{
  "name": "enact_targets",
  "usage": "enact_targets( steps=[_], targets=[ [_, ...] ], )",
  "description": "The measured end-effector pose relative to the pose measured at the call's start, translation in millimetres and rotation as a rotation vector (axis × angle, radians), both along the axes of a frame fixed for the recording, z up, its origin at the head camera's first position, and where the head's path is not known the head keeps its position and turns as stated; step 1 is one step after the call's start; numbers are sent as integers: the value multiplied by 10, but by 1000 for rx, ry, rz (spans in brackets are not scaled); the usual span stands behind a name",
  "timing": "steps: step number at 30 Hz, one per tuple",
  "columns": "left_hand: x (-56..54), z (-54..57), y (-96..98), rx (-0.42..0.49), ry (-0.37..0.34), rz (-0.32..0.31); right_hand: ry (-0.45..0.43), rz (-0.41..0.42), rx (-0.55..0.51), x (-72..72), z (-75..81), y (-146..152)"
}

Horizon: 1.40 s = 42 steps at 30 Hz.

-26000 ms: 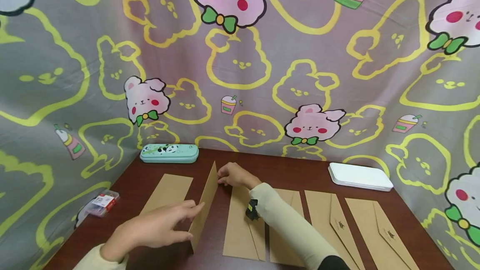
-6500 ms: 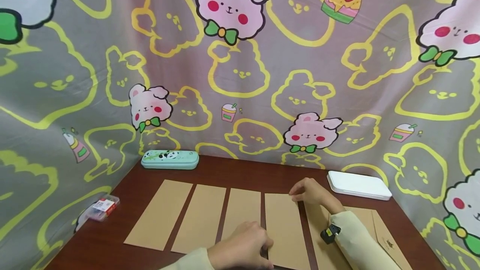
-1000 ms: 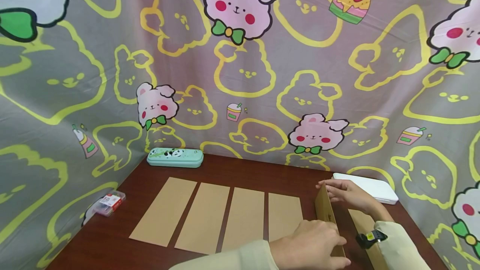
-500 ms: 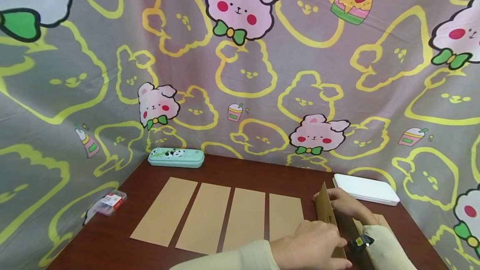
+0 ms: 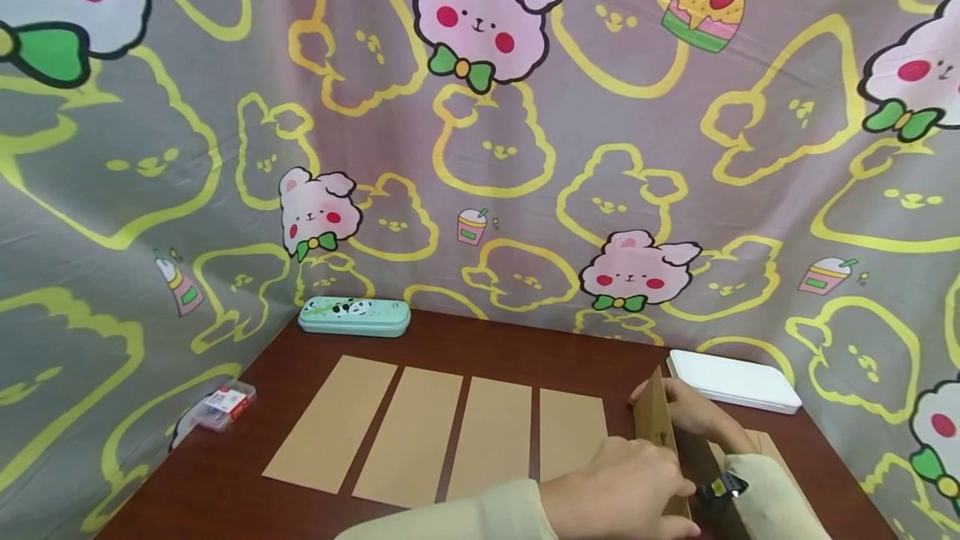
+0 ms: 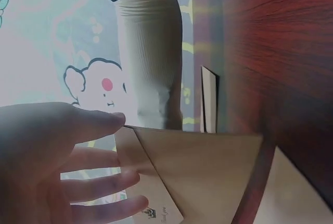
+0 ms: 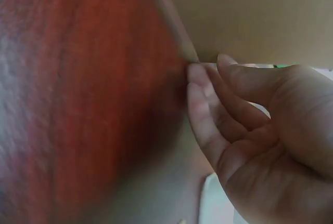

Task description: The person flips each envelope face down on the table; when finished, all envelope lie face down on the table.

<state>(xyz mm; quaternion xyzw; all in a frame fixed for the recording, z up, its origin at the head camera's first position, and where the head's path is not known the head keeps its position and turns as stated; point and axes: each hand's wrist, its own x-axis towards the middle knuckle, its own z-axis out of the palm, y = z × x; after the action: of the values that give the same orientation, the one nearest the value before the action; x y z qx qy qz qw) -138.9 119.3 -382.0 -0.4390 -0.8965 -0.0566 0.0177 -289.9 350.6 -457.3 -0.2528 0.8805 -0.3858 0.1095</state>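
Note:
A brown paper envelope [image 5: 654, 417] stands on its long edge, its printed flap side turned left toward the flat row. My left hand [image 5: 617, 486] holds its near end; in the left wrist view the thumb [image 6: 99, 122] lies at the upper edge and the fingers [image 6: 104, 186] spread along the flap side. At the far end my right hand [image 5: 699, 413] pinches a corner, thumb [image 7: 250, 81] on one face and fingertips on the other. To the left, several envelopes [image 5: 405, 440] lie in a row, plain side up; my left hand partly covers the nearest one.
Partly under my right forearm lies another envelope [image 5: 771, 447]. A white flat case [image 5: 735, 380] sits at the back right, just beyond my right hand. A mint panda pencil case [image 5: 354, 317] is at the back left, a small clear plastic box [image 5: 227, 405] at the left edge.
Envelopes lying flap side up 26 seconds ago now show plain backs. Since 6.5 seconds ago the fifth envelope has been raised on edge. In the last second my right hand shifted slightly down its far end.

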Motion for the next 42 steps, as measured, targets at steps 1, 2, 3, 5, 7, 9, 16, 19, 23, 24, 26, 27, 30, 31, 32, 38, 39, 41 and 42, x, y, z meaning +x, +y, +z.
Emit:
enact_targets(
  steps=[1, 2, 3, 5, 7, 9, 16, 19, 23, 24, 26, 27, 30, 31, 32, 38, 39, 41, 42],
  targets=[
    [-1, 9, -12, -1, 12, -3, -10, -1, -9, 2, 20, 19],
    [-3, 20, -26, 1, 23, -5, -18, 2, -19, 2, 43, 40],
    [-7, 33, -38, 7, 39, -9, -33, 3, -35, 2, 69, 65],
    [-20, 61, -69, 27, 66, -15, -59, -1, -58, -2, 126, 116],
    [-37, 83, -103, 59, 104, -29, -75, -22, -67, -6, 190, 164],
    [-56, 94, -137, 91, 145, -41, -89, -44, -78, -8, 257, 207],
    [-64, 76, -193, 91, 220, -24, -40, -132, -38, 36, 474, 365],
    [-66, 42, -188, 60, 210, 0, 10, -146, -3, 51, 552, 412],
    [-66, -12, -162, 15, 201, 45, 60, -165, 37, 54, 622, 441],
    [-66, -28, -153, 3, 197, 58, 68, -169, 46, 50, 627, 447],
    [-69, -66, -133, -14, 185, 77, 69, -182, 61, 48, 623, 453],
    [-71, -87, -123, -16, 166, 85, 69, -185, 65, 47, 616, 455],
    [-84, -171, -103, -17, 121, 93, 75, -191, 88, 46, 575, 449],
    [-89, -205, -99, -14, 101, 94, 68, -192, 92, 47, 556, 444],
    [-90, -238, -95, -13, 79, 95, 66, -192, 101, 49, 533, 436],
    [-107, -429, -82, -41, 13, 95, 22, -183, 113, 64, 361, 361],
    [-112, -453, -79, -51, 12, 97, 28, -171, 118, 64, 330, 348],
    [-127, -499, -68, -74, 3, 98, 58, -150, 141, 63, 264, 319],
    [-135, -517, -61, -85, -5, 99, 72, -134, 152, 62, 233, 310]
  ],
)
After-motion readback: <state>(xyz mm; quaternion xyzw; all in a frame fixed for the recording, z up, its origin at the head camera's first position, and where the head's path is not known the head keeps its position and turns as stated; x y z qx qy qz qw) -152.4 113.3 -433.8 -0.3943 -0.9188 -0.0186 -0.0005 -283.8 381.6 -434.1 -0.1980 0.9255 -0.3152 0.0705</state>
